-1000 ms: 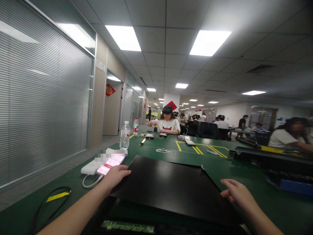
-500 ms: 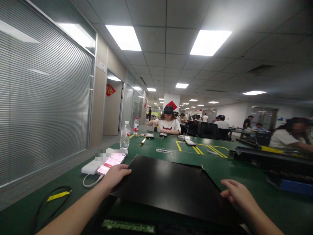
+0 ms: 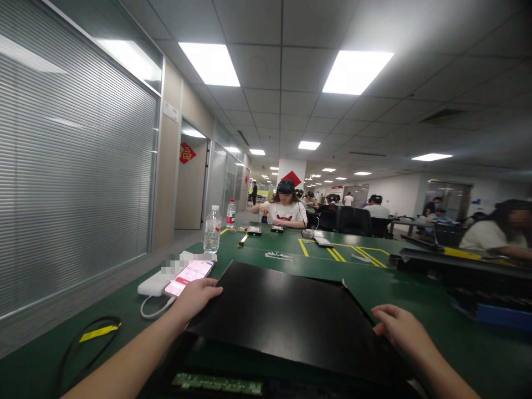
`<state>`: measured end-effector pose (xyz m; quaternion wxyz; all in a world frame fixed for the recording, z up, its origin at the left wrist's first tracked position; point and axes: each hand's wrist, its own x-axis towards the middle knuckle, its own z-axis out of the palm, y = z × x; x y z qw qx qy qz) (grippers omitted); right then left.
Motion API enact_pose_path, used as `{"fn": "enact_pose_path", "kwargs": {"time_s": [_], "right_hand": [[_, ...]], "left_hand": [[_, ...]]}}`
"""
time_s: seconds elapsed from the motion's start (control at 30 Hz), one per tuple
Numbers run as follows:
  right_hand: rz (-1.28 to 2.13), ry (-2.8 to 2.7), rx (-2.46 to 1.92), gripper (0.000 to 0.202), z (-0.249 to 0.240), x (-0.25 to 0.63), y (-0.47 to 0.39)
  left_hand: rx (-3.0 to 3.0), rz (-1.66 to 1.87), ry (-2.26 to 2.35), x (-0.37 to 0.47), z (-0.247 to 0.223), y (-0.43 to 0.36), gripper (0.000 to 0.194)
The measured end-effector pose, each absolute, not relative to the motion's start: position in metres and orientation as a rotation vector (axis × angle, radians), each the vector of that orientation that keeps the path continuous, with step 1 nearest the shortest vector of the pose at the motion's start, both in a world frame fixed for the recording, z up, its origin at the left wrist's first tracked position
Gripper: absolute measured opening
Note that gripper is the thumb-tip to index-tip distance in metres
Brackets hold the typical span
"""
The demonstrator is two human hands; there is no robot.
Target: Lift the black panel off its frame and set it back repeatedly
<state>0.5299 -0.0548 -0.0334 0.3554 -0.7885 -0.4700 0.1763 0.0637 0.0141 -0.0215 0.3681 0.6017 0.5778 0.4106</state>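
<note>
A large black sheet (image 3: 282,316), flat and glossy, lies at a tilt over a dark frame in front of me. Along its near side a strip of green circuit board (image 3: 218,382) shows in the frame. My left hand (image 3: 199,299) grips the sheet's left edge, its thumb on top and the other fingers mostly hidden. At the right edge, my right hand (image 3: 401,330) has its fingers bent, with the fingertips against the edge. The sheet's far right corner is slightly lifted.
Left of the sheet are a phone (image 3: 189,277), a white box with a cable, and a water bottle (image 3: 213,230). A black cable loop (image 3: 89,349) lies nearer. Dark panels (image 3: 449,271) are stacked at right. A co-worker (image 3: 286,210) sits across the green table.
My right hand has shifted slightly left, closer against the sheet's right edge. The left hand and the sheet have barely moved.
</note>
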Motion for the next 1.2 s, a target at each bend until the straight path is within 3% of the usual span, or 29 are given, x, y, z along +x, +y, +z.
{"fn": "enact_pose_path", "kwargs": {"time_s": [0.33,0.77,1.2], "right_hand": [[0.407,-1.259,-2.059,0.035,-0.0298,0.5269,-0.0574],[0.371,-1.27,-2.087,0.03,-0.023,0.5199,-0.0619],[0.44,-1.294,-2.064,0.033,-0.028,0.5253,-0.0594]], "left_hand": [[1.534,1.07,1.491,0.0648,-0.0219,0.0135,0.028],[1.562,1.075,1.606,0.0652,-0.0187,0.0116,0.038],[1.623,1.063,1.6,0.064,-0.0187,0.013,0.031]]}}
